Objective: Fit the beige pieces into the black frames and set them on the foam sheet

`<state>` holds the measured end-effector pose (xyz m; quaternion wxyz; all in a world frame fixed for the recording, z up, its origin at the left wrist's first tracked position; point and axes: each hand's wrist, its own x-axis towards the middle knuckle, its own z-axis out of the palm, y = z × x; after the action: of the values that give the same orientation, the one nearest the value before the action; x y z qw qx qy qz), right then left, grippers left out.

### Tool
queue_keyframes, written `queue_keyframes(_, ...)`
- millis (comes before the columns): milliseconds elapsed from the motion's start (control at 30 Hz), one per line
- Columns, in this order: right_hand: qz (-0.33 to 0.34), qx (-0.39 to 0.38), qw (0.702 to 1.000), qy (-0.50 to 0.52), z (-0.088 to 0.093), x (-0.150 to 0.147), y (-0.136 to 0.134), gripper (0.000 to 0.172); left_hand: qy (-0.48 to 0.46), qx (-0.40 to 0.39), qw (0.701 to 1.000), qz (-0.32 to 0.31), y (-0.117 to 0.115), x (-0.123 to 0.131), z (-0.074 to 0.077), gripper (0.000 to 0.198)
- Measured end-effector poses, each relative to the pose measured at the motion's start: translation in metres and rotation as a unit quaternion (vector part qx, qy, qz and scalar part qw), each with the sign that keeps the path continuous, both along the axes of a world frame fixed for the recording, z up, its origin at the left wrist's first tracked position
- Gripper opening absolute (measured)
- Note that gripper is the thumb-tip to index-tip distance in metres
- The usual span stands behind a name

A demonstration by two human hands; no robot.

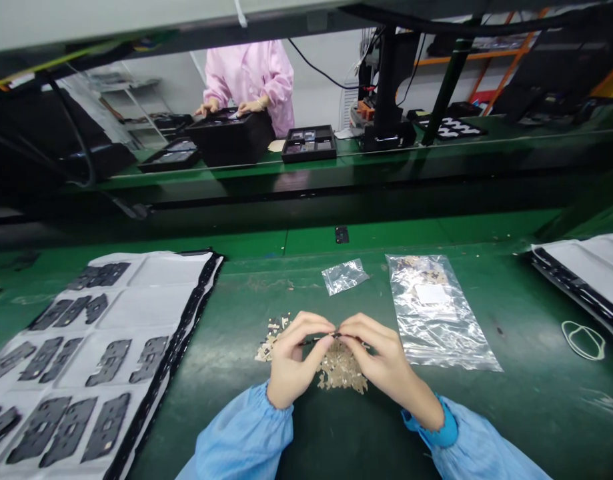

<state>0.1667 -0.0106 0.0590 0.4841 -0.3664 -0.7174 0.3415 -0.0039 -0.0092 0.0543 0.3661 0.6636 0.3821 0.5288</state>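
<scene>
My left hand point(293, 353) pinches a thin black flat part point(310, 341), seen nearly edge-on and mostly covered by the fingers. My right hand point(381, 350) meets it at fingertip height, its thumb and forefinger closed at the part's other end. Whether a small piece is also between the right fingertips, I cannot make out. Just below both hands lies a heap of small tan metal pieces point(342, 373) on the green table. A looser group of small pieces point(272, 340), some pale and some dark, is beside my left hand.
At left, a white compartmented tray point(156, 273) bears several black flat parts point(109, 427). Clear bags point(441, 333) point(345, 277), a rubber band point(583, 340) and another tray point(586, 260) lie around. Behind a dark beam, a person in pink point(251, 80) handles a black box point(231, 143).
</scene>
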Motion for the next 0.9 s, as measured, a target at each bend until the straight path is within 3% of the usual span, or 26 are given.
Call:
queue_keyframes(467, 0.006, 0.035, 0.998, -0.056, -0.0038, 0.0007, 0.0006, 0.02, 0.07, 0.074, 0.994, 0.031, 0.0005, 0.0012, 0.0043, 0.021)
queue_keyframes(700, -0.02, 0.058, 0.995, -0.084, -0.0042, -0.0008, -0.002, 0.021, 0.116, 0.17, 0.976, 0.074, -0.0015, 0.0032, 0.0065, 0.026)
queue_keyframes(900, -0.04, 0.083, 0.989, -0.116, -0.0056, -0.0021, -0.0036, 0.023, 0.16, 0.206, 0.959, 0.114, -0.0061, 0.0037, 0.0052, 0.029)
